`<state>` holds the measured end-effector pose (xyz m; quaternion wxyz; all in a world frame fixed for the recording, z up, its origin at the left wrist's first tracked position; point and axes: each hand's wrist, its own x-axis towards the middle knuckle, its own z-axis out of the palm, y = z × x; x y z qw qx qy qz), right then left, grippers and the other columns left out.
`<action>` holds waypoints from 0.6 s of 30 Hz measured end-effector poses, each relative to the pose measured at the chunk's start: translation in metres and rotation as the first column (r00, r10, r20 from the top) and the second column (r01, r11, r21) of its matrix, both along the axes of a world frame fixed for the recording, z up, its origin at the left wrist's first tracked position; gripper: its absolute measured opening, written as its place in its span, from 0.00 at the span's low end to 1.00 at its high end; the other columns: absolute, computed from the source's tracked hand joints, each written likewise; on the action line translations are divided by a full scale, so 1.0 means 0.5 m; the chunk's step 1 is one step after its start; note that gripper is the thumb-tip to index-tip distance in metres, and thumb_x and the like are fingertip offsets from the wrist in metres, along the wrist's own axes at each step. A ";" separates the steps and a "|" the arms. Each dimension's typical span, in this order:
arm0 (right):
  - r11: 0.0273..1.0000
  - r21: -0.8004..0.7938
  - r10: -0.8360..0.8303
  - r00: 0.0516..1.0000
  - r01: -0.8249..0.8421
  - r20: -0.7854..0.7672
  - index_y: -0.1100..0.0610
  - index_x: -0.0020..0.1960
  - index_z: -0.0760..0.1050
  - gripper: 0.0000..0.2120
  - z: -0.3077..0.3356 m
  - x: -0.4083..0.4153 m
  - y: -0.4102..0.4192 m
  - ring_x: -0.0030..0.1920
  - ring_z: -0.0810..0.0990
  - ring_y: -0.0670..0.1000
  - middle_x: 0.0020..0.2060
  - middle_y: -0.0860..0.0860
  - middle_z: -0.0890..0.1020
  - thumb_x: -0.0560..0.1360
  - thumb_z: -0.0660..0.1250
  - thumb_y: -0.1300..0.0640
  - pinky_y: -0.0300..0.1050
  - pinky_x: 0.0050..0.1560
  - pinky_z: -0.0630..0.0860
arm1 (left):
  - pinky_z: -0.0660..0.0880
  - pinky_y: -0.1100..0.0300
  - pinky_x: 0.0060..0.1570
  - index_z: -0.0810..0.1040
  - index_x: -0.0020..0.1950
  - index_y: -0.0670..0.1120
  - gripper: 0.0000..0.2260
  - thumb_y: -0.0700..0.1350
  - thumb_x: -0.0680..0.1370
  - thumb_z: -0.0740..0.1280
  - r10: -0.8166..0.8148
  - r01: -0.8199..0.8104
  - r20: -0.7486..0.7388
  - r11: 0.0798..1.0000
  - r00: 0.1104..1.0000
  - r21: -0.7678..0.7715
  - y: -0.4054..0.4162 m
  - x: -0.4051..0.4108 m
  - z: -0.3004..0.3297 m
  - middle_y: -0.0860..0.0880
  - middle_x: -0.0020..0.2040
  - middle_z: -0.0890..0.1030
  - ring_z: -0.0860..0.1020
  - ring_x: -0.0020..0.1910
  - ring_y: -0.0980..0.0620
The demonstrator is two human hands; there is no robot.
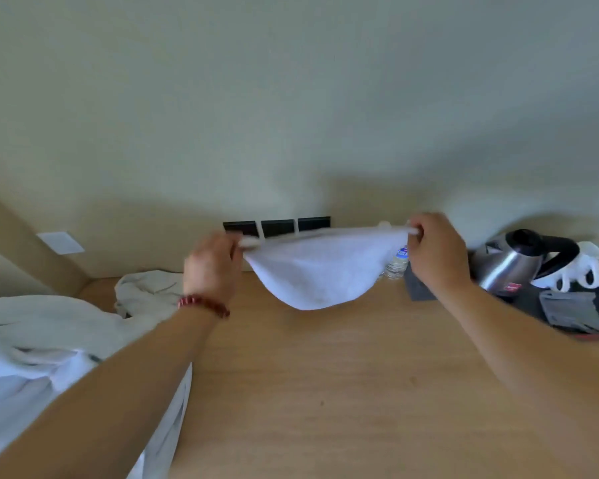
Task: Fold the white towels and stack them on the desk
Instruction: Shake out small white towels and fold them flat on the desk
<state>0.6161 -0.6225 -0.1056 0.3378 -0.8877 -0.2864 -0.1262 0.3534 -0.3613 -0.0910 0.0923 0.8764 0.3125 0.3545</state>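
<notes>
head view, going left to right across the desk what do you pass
pile of white towels → crumpled towel → left hand → held white towel → water bottle → right hand → kettle → white cups

On the desk (325, 375), heaped towels (49, 340) lie left, kettle (512, 264) right, bottle (396, 264) behind.

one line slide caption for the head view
Both hands, left and right, hold a small white towel stretched above the desk.
</notes>
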 end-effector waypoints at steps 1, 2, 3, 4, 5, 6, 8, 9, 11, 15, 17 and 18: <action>0.999 -0.033 0.006 0.999 -0.007 -0.031 0.57 0.52 0.78 0.07 -0.045 -0.029 -0.028 0.46 0.78 0.62 0.50 0.56 0.78 0.75 0.65 0.64 0.54 0.44 0.75 | 0.76 0.53 0.35 0.84 0.49 0.42 0.07 0.41 0.76 0.65 -0.028 0.028 -0.036 1.000 0.999 0.009 -0.021 -0.035 -0.055 0.44 0.42 0.82 0.80 0.40 0.41; 0.997 -0.079 0.008 0.998 -0.013 -0.058 0.57 0.51 0.78 0.08 -0.093 -0.059 -0.059 0.44 0.79 0.62 0.49 0.55 0.79 0.74 0.67 0.65 0.54 0.42 0.76 | 0.77 0.54 0.32 0.84 0.47 0.43 0.09 0.42 0.75 0.64 -0.055 0.056 -0.075 0.998 0.996 0.014 -0.043 -0.071 -0.110 0.45 0.39 0.81 0.79 0.37 0.42; 0.989 -0.146 0.008 0.996 -0.020 -0.083 0.56 0.50 0.78 0.09 -0.141 -0.086 -0.089 0.43 0.80 0.62 0.47 0.55 0.79 0.72 0.69 0.66 0.53 0.40 0.76 | 0.76 0.55 0.30 0.84 0.45 0.43 0.10 0.43 0.75 0.63 -0.087 0.089 -0.107 0.996 0.990 0.015 -0.066 -0.103 -0.160 0.46 0.37 0.79 0.78 0.35 0.43; 0.975 -0.220 0.003 0.993 -0.029 -0.116 0.55 0.48 0.78 0.10 -0.186 -0.114 -0.119 0.41 0.81 0.61 0.45 0.54 0.80 0.71 0.71 0.66 0.51 0.37 0.75 | 0.76 0.55 0.29 0.83 0.44 0.43 0.11 0.44 0.74 0.62 -0.120 0.121 -0.137 0.993 0.983 0.001 -0.091 -0.132 -0.205 0.47 0.36 0.79 0.78 0.34 0.44; 0.961 -0.273 -0.004 0.988 -0.038 -0.153 0.53 0.47 0.77 0.12 -0.228 -0.140 -0.145 0.39 0.81 0.61 0.43 0.52 0.80 0.69 0.72 0.67 0.50 0.35 0.74 | 0.76 0.56 0.29 0.84 0.43 0.43 0.11 0.44 0.73 0.61 -0.153 0.151 -0.163 0.988 0.975 -0.027 -0.119 -0.156 -0.244 0.47 0.37 0.79 0.77 0.35 0.46; 0.952 -0.303 -0.010 0.982 -0.048 -0.187 0.52 0.45 0.76 0.14 -0.272 -0.164 -0.170 0.36 0.81 0.60 0.42 0.51 0.79 0.67 0.73 0.68 0.49 0.32 0.73 | 0.77 0.57 0.30 0.84 0.43 0.44 0.11 0.44 0.73 0.61 -0.183 0.173 -0.184 0.982 0.966 -0.070 -0.148 -0.176 -0.276 0.48 0.38 0.81 0.77 0.36 0.48; 0.927 -0.368 -0.030 0.966 -0.070 -0.258 0.53 0.42 0.75 0.17 -0.342 -0.208 -0.214 0.32 0.80 0.59 0.40 0.51 0.78 0.62 0.75 0.70 0.48 0.28 0.72 | 0.76 0.58 0.32 0.85 0.44 0.46 0.12 0.45 0.72 0.62 -0.241 0.213 -0.214 0.966 0.947 -0.144 -0.198 -0.205 -0.325 0.50 0.39 0.82 0.77 0.39 0.52; 0.911 -0.406 -0.051 0.955 -0.075 -0.292 0.53 0.41 0.75 0.17 -0.370 -0.229 -0.234 0.31 0.79 0.59 0.39 0.51 0.78 0.61 0.76 0.70 0.48 0.27 0.71 | 0.76 0.59 0.34 0.86 0.44 0.46 0.12 0.45 0.72 0.62 -0.267 0.234 -0.225 0.958 0.937 -0.166 -0.216 -0.213 -0.342 0.51 0.40 0.82 0.77 0.39 0.53; 0.885 -0.457 -0.081 0.936 -0.092 -0.344 0.52 0.40 0.75 0.16 -0.401 -0.259 -0.267 0.29 0.78 0.58 0.39 0.50 0.78 0.62 0.76 0.69 0.47 0.27 0.70 | 0.75 0.61 0.35 0.86 0.44 0.47 0.13 0.45 0.72 0.62 -0.307 0.251 -0.265 0.941 0.914 -0.227 -0.232 -0.221 -0.356 0.52 0.40 0.82 0.78 0.38 0.54; 0.837 -0.508 -0.056 0.891 -0.204 -0.451 0.41 0.37 0.66 0.17 -0.371 -0.228 -0.254 0.35 0.76 0.49 0.38 0.43 0.77 0.72 0.68 0.62 0.44 0.34 0.69 | 0.73 0.58 0.30 0.84 0.46 0.49 0.09 0.44 0.74 0.64 -0.181 0.054 -0.401 0.950 0.898 -0.308 -0.171 -0.187 -0.301 0.50 0.39 0.82 0.80 0.34 0.47; 0.826 -0.469 0.037 0.861 -0.313 -0.507 0.42 0.37 0.68 0.14 -0.303 -0.174 -0.198 0.37 0.76 0.48 0.35 0.44 0.77 0.74 0.66 0.60 0.42 0.35 0.69 | 0.72 0.57 0.35 0.82 0.52 0.50 0.08 0.44 0.78 0.63 -0.080 -0.087 -0.458 0.939 0.885 -0.332 -0.108 -0.132 -0.236 0.48 0.43 0.83 0.81 0.41 0.45; 0.831 -0.442 0.084 0.861 -0.339 -0.502 0.43 0.38 0.70 0.13 -0.259 -0.139 -0.160 0.38 0.77 0.49 0.35 0.44 0.78 0.74 0.66 0.60 0.42 0.35 0.69 | 0.70 0.58 0.35 0.81 0.51 0.50 0.07 0.44 0.79 0.63 -0.027 -0.130 -0.424 0.932 0.905 -0.339 -0.077 -0.099 -0.194 0.50 0.42 0.82 0.80 0.42 0.46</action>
